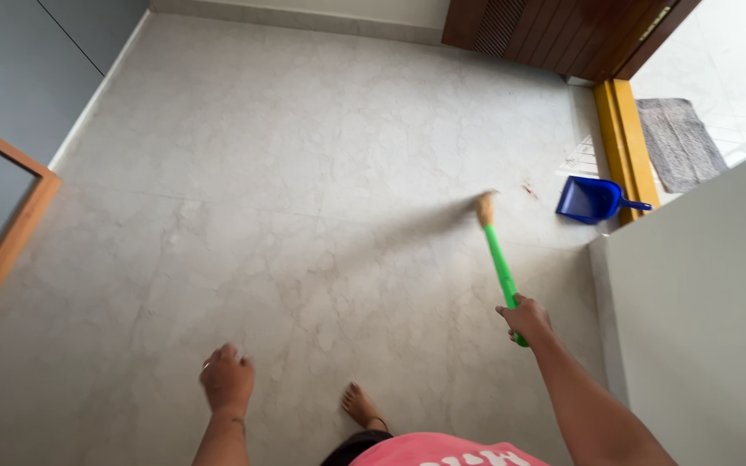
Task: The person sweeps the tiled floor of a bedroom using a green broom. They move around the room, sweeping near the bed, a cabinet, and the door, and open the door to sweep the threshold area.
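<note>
My right hand (526, 318) grips the green handle of a broom (500, 266). Its straw bristles are blurred with motion and sweep out to the left across the pale marble floor (261, 190). A blue dustpan (591, 200) lies on the floor just right of the broom head, by the yellow door threshold (625, 142). A small dark speck of debris (529, 189) sits between broom and dustpan. My left hand (227, 379) hangs loosely curled and holds nothing. My bare foot (363, 406) stands between the hands.
A white wall (701, 319) rises close on the right. A dark wooden door (563, 30) stands open at the top, with a grey mat (679, 142) beyond the threshold. A wood-framed panel (6, 242) lines the left edge.
</note>
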